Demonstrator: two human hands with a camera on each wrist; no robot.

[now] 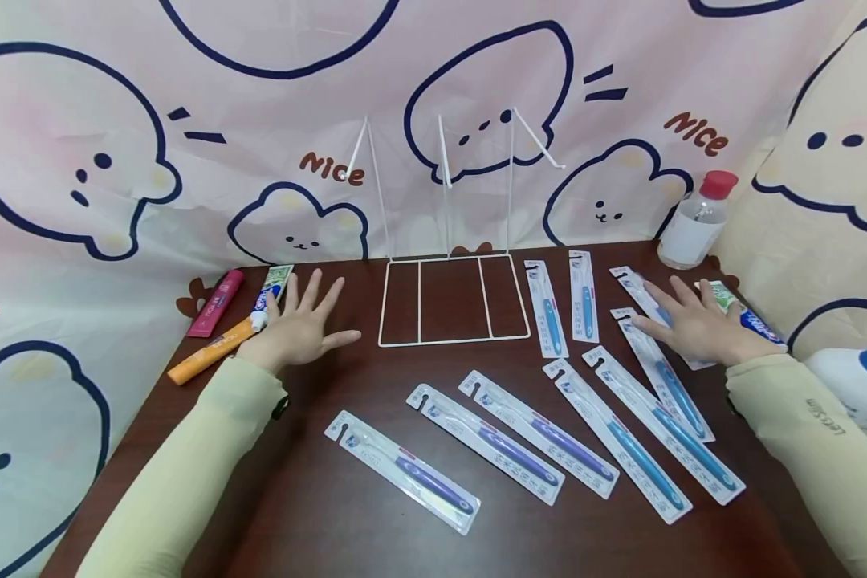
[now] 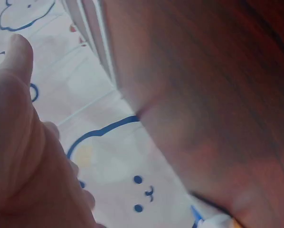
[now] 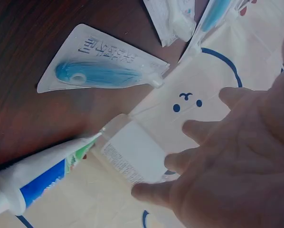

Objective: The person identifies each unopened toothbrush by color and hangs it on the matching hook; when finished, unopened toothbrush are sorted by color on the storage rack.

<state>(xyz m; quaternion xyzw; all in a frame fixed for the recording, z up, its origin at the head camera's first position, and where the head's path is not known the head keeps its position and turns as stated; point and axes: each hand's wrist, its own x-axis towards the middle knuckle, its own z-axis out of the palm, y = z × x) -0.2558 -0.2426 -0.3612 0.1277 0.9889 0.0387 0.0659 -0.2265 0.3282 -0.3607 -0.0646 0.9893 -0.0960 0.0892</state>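
My left hand (image 1: 292, 329) is spread with straight fingers over the left side of the table, holding nothing. Nearest to it are a blue-and-green toothpaste tube (image 1: 266, 295) and an orange tube (image 1: 213, 351), with a pink tube (image 1: 217, 303) farther left. Fingers apart, my right hand (image 1: 701, 325) hovers on the right side, overlapping a packaged blue toothbrush (image 1: 639, 289) in the head view. Beside that hand lies another toothpaste tube (image 3: 47, 171). A clear bottle with a red cap (image 1: 696, 221) stands behind it.
A white wire rack (image 1: 453, 343) with three upright hooks stands at the back middle. Packaged purple toothbrushes (image 1: 408, 472) lie at the front, and several packaged blue ones (image 1: 617, 441) toward the right. A white bottle with a blue cap (image 1: 848, 381) is at the right edge.
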